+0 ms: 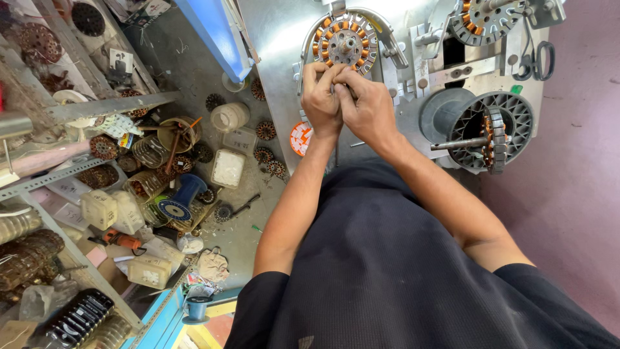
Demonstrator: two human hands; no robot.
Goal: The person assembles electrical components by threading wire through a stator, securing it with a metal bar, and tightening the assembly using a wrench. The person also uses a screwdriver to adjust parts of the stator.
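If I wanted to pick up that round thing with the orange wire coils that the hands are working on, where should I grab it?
Probably by the outer rim of the round stator, from the top, far side. The left hand and right hand crowd its lower edge, and the middle has a shaft poking out. The copper coils sit between the teeth, so fingers should likely press the metal edge, not the wire.

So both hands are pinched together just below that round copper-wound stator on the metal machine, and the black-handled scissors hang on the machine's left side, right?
Not quite. In the head view the black-handled scissors hang on the machine's right side, not the left. The rest holds: the left hand and right hand meet just below the round copper-wound stator on the grey metal machine.
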